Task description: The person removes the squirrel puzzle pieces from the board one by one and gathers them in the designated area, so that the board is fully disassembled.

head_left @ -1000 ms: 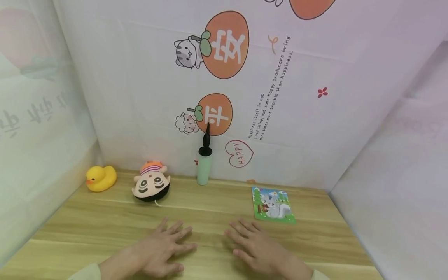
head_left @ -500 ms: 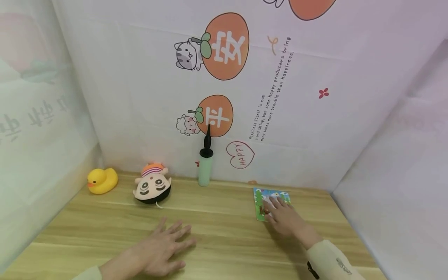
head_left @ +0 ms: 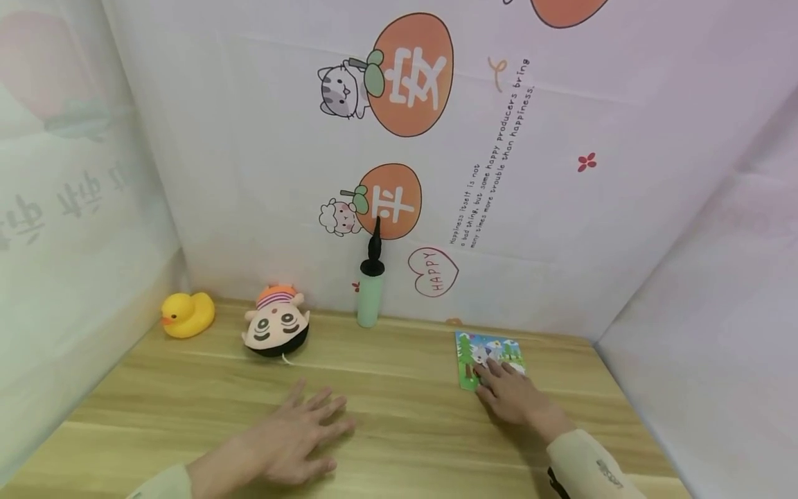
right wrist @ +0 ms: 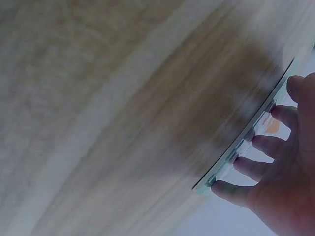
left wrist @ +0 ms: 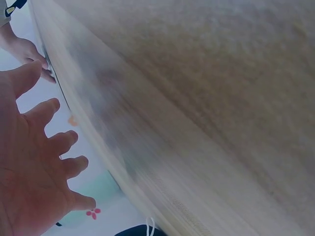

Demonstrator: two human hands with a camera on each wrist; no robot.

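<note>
Far to the left of the green pump sits a yellow duck; closer to the pump, on that same side, a cartoon doll lies with its dark hair toward me. In front of the pump and off to its left, the left hand is spread out, fingers loose and holding nothing; whether it touches the worktop I can't tell. The pump stands upright by the printed backdrop. To its right, well apart, the squirrel picture card lies flat, with the right hand reaching over its near part, fingers extended and touching it, not clasped around it. I'd call this first contact with the card; shifting it would call for steady pressure, picking it up for a fingertip under one thin edge.
</note>
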